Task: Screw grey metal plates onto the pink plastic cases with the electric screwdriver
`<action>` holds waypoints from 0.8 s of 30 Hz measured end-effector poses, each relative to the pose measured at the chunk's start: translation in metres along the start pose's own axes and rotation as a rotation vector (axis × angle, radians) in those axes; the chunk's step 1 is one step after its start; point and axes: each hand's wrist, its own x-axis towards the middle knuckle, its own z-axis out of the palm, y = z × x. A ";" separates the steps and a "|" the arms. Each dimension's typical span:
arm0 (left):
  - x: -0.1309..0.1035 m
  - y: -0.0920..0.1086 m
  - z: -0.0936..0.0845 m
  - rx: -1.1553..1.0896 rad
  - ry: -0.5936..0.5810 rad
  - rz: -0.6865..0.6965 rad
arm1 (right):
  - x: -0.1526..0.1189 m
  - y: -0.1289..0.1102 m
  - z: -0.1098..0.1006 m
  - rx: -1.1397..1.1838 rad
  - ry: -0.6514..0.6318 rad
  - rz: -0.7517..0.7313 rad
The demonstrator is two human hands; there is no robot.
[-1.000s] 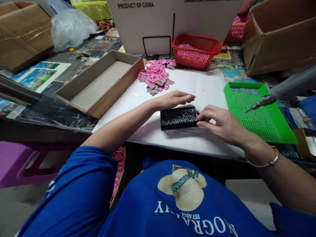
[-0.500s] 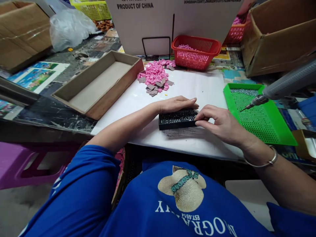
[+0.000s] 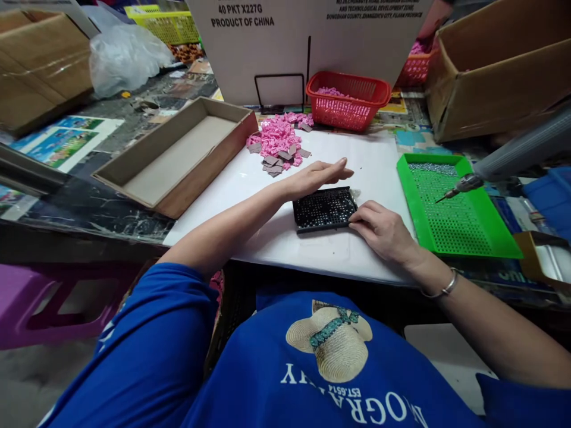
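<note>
A shallow black tray [image 3: 325, 208] with rows of small shiny dots lies on the white board [image 3: 267, 238]. My right hand [image 3: 386, 232] pinches the tray's near right corner between thumb and fingers. Just above the tray's far left edge hovers my left hand [image 3: 319, 177], fingers stretched out and holding nothing. Beyond it sits a pile of pink pieces [image 3: 279, 135] with several flat grey-brown chips [image 3: 273, 165] at its near side. Something clear and small shows at the tray's far right corner, too unclear to name.
An open cardboard tray [image 3: 178, 157] stands left, a red basket [image 3: 348, 104] of pink pieces behind. At right are a green perforated tray [image 3: 459, 208] and a powered screwdriver [image 3: 473, 181] over it. A large white carton [image 3: 285, 47] stands at the back.
My left hand has lifted off the black tray and moved slightly away, uncovering more of it. The tray looks flatter on the board, with my right hand still at its corner. The view has shifted slightly.
</note>
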 end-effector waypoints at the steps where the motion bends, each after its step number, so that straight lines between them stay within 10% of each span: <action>1: -0.003 -0.001 -0.003 -0.016 0.058 0.026 | 0.001 0.002 0.001 -0.004 0.008 0.014; 9: -0.119 -0.024 -0.040 0.494 0.512 0.194 | -0.013 -0.009 -0.006 -0.130 0.101 -0.154; 15: -0.201 -0.054 -0.075 1.014 0.102 0.188 | -0.050 -0.017 -0.018 -0.076 -0.270 -0.431; 19: -0.209 -0.058 -0.086 1.046 -0.166 0.174 | -0.066 -0.008 -0.016 -0.152 -0.313 -0.403; 24: -0.209 -0.055 -0.084 0.974 -0.214 0.107 | -0.080 -0.001 -0.006 -0.218 -0.286 -0.435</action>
